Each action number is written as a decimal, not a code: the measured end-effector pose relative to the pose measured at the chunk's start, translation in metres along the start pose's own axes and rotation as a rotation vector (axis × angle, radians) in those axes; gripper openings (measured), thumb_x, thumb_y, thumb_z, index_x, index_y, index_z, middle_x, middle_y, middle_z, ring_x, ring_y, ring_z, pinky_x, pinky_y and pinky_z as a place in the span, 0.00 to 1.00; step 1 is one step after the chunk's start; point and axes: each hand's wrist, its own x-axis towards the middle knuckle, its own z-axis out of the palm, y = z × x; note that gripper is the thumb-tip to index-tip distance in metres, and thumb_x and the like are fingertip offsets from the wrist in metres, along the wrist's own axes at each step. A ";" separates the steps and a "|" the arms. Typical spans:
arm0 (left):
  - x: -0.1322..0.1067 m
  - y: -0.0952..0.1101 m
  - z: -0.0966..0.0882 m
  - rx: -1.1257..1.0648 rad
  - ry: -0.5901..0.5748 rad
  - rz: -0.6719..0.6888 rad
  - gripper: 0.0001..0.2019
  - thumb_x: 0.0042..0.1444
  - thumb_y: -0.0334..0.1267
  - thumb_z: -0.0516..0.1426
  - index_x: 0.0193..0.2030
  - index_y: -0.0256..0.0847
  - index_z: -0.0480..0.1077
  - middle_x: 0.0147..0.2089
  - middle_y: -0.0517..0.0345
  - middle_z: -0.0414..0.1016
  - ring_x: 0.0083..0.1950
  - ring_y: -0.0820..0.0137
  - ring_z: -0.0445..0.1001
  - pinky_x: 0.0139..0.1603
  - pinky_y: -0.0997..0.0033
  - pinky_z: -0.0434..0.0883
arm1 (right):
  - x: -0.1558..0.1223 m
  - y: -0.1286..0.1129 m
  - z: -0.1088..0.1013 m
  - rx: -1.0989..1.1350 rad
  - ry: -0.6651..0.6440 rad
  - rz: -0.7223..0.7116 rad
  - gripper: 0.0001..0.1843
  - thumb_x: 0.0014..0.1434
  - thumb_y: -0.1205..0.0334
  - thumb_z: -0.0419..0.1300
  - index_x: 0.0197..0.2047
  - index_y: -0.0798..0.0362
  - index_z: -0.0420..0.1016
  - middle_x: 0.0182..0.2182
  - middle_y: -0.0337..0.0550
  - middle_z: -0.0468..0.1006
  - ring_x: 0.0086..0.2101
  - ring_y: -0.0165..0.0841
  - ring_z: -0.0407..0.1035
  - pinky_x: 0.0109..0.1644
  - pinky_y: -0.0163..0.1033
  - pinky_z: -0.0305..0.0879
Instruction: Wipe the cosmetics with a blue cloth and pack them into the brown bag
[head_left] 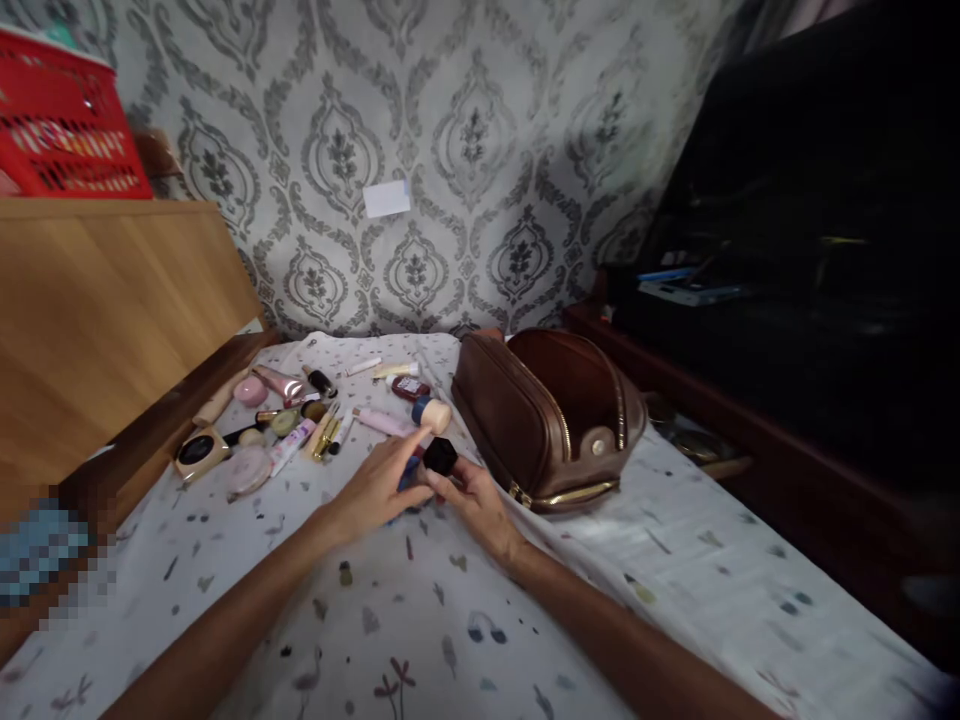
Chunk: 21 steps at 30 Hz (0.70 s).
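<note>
Head view: I have a small black item pinched between the thumb and fingers of my right hand; it looks blocky, so I see no clear long axis. The brown bag stands at 2 o'clock from it, just beside my right hand, which is nearer to it than my left. The bag's long axis runs roughly from 5 toward 11 o'clock, and its mouth gapes upward on the far side of the zipped front part. I see brown lining there, but can't make out what lies deeper.

My left hand has thumb and forefinger spread, the forefinger pointing at 1 o'clock to a beige bottle with a blue cap, close to touching it. Something blue shows behind that hand; I can't tell whether the hidden fingers grip it.

At 10 o'clock the loose makeup lies on the printed sheet. Farther that way, a red basket holds things I can't identify through its slots.
</note>
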 end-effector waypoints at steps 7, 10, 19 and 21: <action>-0.014 -0.047 0.008 0.002 0.058 0.003 0.23 0.69 0.40 0.48 0.69 0.45 0.60 0.63 0.45 0.69 0.63 0.58 0.67 0.65 0.51 0.64 | 0.003 -0.002 -0.004 0.166 0.029 0.064 0.30 0.55 0.37 0.65 0.47 0.54 0.76 0.37 0.43 0.78 0.36 0.35 0.70 0.40 0.39 0.67; -0.012 -0.052 0.010 0.147 0.008 0.048 0.15 0.67 0.37 0.51 0.56 0.42 0.72 0.53 0.46 0.73 0.55 0.58 0.70 0.58 0.53 0.68 | 0.003 -0.004 -0.005 0.167 0.032 0.082 0.30 0.56 0.37 0.64 0.48 0.54 0.77 0.37 0.44 0.79 0.34 0.34 0.69 0.39 0.39 0.66; -0.008 -0.019 0.016 -0.183 0.275 -0.060 0.15 0.70 0.43 0.49 0.57 0.41 0.68 0.49 0.50 0.74 0.50 0.64 0.72 0.54 0.63 0.69 | 0.005 -0.001 -0.007 0.075 -0.061 0.036 0.33 0.58 0.34 0.61 0.52 0.55 0.74 0.30 0.40 0.73 0.27 0.30 0.63 0.32 0.37 0.65; -0.008 -0.013 0.020 -0.230 0.210 -0.005 0.18 0.70 0.44 0.49 0.62 0.42 0.66 0.49 0.50 0.73 0.51 0.64 0.72 0.54 0.63 0.69 | 0.004 0.001 -0.007 0.047 -0.092 0.004 0.32 0.60 0.34 0.59 0.51 0.55 0.74 0.30 0.40 0.72 0.28 0.31 0.64 0.32 0.38 0.67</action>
